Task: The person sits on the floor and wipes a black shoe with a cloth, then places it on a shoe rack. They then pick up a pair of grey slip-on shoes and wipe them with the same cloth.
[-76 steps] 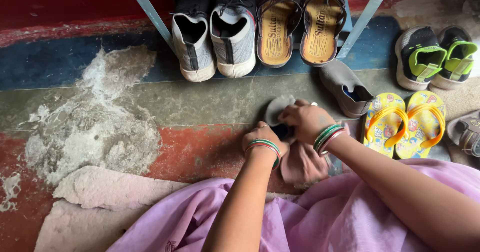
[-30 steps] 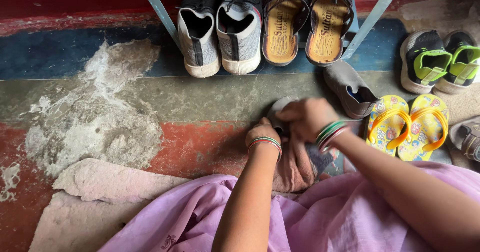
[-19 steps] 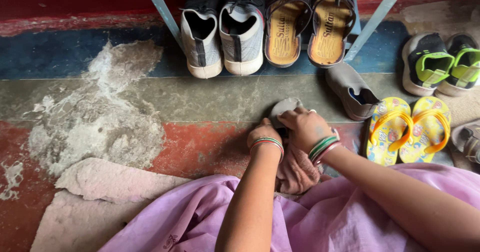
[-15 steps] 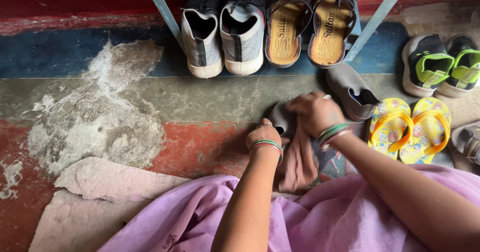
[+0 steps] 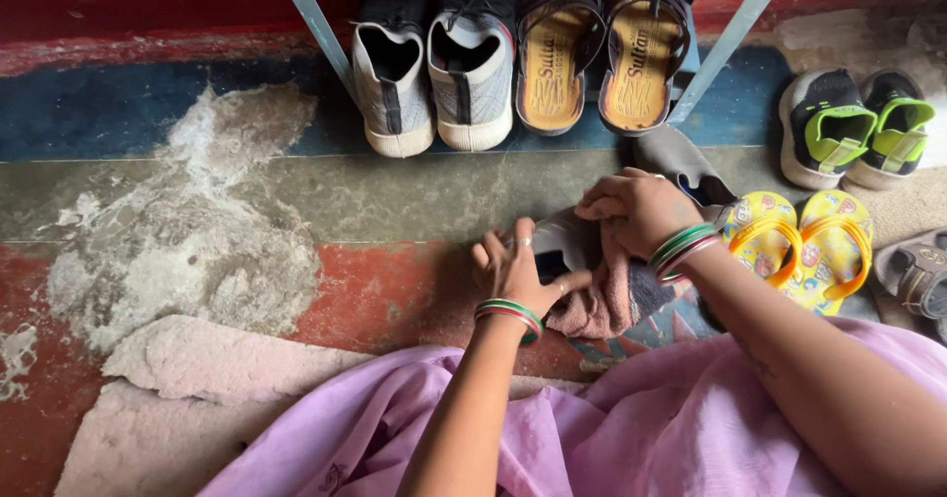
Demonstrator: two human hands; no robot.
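1. The left hand (image 5: 521,272) rests on a grey shoe (image 5: 564,244) that lies on the floor just in front of the person; its fingers (image 5: 501,250) are spread along the shoe's side and its thumb reaches toward the opening, so it steadies the shoe with a loose grasp rather than a fist.
2. The right hand (image 5: 636,209) is closed around a pinkish-brown cloth (image 5: 604,302) and presses it against the top of the same shoe; the cloth hangs down beneath the hand onto the floor.
3. Both wrists carry green, red and white bangles (image 5: 511,313).
4. The grey shoe's partner, a second grey shoe (image 5: 681,162), lies just behind the right hand, partly hidden by it.
5. Beside the right forearm sit 2 yellow flip-flops (image 5: 799,244); further right stand 2 black and green shoes (image 5: 856,127).
6. Under a blue metal rack (image 5: 725,48) stand 2 grey sneakers (image 5: 434,63) and 2 brown sandals (image 5: 597,53), side by side.
7. The painted floor (image 5: 197,250) is worn, with a pale patch of bare cement to the left; a lilac garment (image 5: 641,428) covers the person's lap.
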